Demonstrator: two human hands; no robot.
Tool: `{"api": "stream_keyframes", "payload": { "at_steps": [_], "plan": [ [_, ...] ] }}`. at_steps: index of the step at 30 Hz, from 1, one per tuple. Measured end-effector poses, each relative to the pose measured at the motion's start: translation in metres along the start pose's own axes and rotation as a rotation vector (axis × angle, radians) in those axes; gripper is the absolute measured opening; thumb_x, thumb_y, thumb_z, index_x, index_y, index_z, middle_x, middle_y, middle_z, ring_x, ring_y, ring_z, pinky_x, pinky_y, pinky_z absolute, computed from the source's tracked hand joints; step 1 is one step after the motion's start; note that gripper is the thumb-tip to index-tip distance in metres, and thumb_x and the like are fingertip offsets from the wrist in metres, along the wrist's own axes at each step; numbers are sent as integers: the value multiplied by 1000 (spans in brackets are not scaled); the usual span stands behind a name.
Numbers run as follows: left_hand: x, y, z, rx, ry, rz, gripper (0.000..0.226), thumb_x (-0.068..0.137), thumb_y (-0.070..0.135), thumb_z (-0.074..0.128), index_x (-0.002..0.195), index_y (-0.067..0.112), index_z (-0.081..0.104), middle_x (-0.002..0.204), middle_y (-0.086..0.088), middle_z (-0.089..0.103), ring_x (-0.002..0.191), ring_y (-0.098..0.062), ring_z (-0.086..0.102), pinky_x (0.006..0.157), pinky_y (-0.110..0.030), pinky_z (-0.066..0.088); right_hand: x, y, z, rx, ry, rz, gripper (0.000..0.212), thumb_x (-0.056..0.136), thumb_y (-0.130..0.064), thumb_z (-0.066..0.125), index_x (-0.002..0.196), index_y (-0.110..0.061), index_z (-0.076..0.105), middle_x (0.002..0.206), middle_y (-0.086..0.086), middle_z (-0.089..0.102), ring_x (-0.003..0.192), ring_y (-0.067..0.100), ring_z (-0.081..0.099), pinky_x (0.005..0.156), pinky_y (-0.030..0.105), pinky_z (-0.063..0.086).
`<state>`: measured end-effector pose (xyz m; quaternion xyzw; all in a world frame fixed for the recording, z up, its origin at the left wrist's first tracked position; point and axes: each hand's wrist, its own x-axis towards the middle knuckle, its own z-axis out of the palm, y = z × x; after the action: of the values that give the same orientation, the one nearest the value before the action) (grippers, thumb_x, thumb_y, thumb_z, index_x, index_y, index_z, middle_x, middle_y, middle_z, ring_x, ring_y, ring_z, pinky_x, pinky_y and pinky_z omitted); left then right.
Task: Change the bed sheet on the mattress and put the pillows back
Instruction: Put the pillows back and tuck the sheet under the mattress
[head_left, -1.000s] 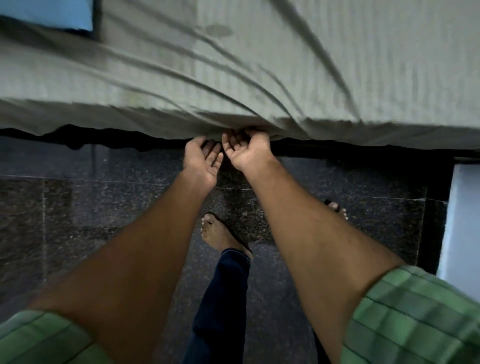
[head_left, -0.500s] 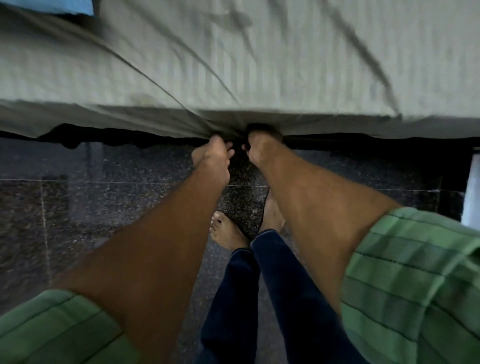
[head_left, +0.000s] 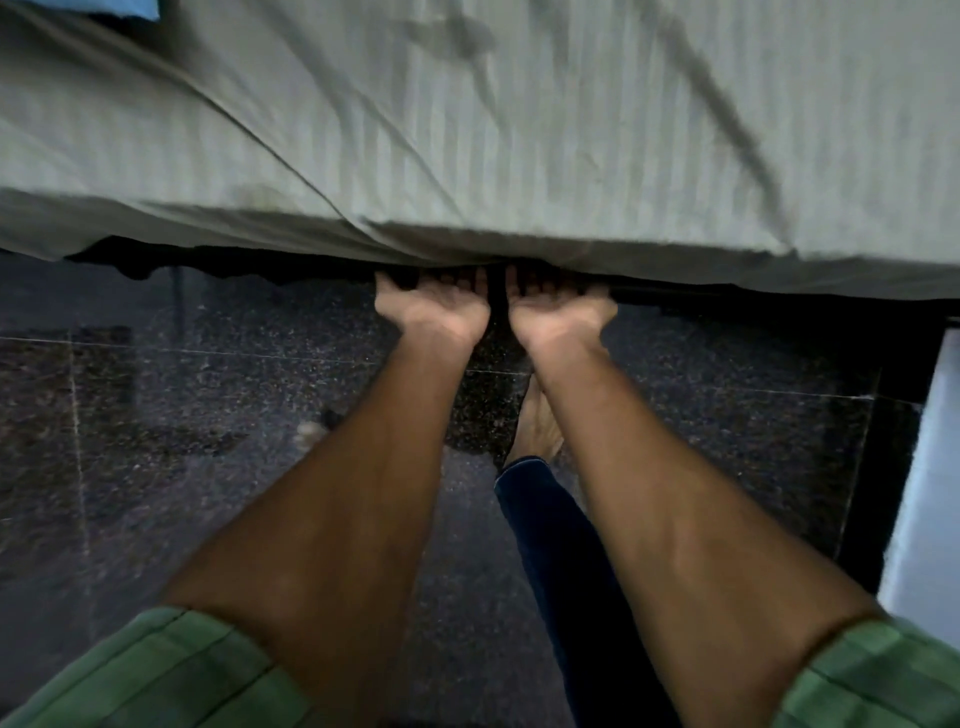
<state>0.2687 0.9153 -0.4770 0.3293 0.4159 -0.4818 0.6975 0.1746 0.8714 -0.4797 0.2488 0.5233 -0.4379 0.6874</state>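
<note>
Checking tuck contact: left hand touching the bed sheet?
Cannot tell. Head view: left hand reaches palm up beneath the bed sheet edge; its fingertips vanish in shadow.

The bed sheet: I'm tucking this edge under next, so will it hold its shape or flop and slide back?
The bed sheet looks thin and floppy: its edge droops over the mattress side above the left hand and right hand. Long creases suggest it shifts easily when pulled. It probably slips back unless tucked deep.
</note>
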Motion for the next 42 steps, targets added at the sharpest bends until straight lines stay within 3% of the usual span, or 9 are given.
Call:
{"api": "stream_keyframes", "payload": {
  "at_steps": [4, 10, 14, 20, 26, 30, 33, 38, 42],
  "plan": [
    [9, -1, 26, -83, -25, -38, 66, 95, 59, 32, 140, 22, 62, 146, -20, 55, 132, -46, 50, 113, -66, 33, -7, 6, 19, 91, 23, 8, 62, 103, -60, 28, 145, -24, 56, 154, 8, 51, 142, 33, 46, 120, 43, 31],
    [0, 27, -11, 160, -6, -97, 68, 97, 58, 31, 140, 13, 58, 137, -18, 62, 127, -33, 56, 114, -48, 37, 1, 11, 17, 105, -5, 1, 79, 91, -80, 29, 146, -28, 55, 156, 11, 47, 143, 38, 42, 121, 57, 27],
    [-15, 62, -36, 263, 27, -104, 63, 98, 56, 35, 141, 15, 57, 135, -12, 67, 128, -25, 61, 113, -39, 38, -23, 42, -1, -83, -25, -12, 65, 104, -60, 30, 152, -19, 44, 154, 11, 47, 144, 34, 42, 115, 51, 34],
    [-34, 121, -29, 537, 205, 56, 37, 103, 30, 46, 133, 18, 65, 121, 0, 73, 101, -10, 67, 82, -23, 46, -41, 139, 9, -684, 22, 136, 20, 107, -26, 42, 113, -22, 61, 135, 6, 67, 114, 21, 64, 78, 30, 48],
    [-17, 193, -16, 1059, 333, 193, 20, 98, 19, 59, 114, 12, 69, 113, -2, 76, 76, -7, 71, 60, -21, 48, -24, 201, 42, -421, 113, 25, 18, 104, -25, 44, 103, -17, 60, 86, 3, 63, 75, 16, 62, 70, 32, 48],
    [-4, 210, -14, 1122, 356, 299, 17, 90, 16, 71, 104, 8, 69, 96, -3, 78, 60, -6, 70, 45, -20, 47, -13, 220, 45, -461, 172, -106, 18, 100, -22, 50, 113, -14, 60, 96, 10, 68, 78, 22, 64, 60, 31, 50],
    [3, 212, -10, 1199, 418, 428, 23, 69, 27, 79, 84, 12, 72, 81, -1, 75, 69, -15, 74, 64, -30, 62, 1, 226, 44, -614, 249, -142, 21, 95, -22, 57, 111, -11, 66, 98, 10, 71, 72, 22, 64, 54, 26, 48],
    [21, 218, -25, 1054, 482, 263, 17, 80, 17, 77, 69, 7, 68, 56, -1, 70, 52, -13, 69, 54, -23, 55, 19, 232, 44, -737, 357, -219, 17, 95, -10, 59, 79, -13, 54, 81, 11, 65, 58, 19, 53, 56, 30, 45],
    [34, 223, -18, 948, 470, 135, 7, 87, 8, 72, 87, 4, 67, 89, -9, 75, 55, -13, 62, 35, -12, 36, 20, 234, 37, -639, 322, -216, 14, 92, -3, 64, 104, -6, 68, 103, 13, 75, 68, 22, 67, 50, 26, 53]
  ]
}}
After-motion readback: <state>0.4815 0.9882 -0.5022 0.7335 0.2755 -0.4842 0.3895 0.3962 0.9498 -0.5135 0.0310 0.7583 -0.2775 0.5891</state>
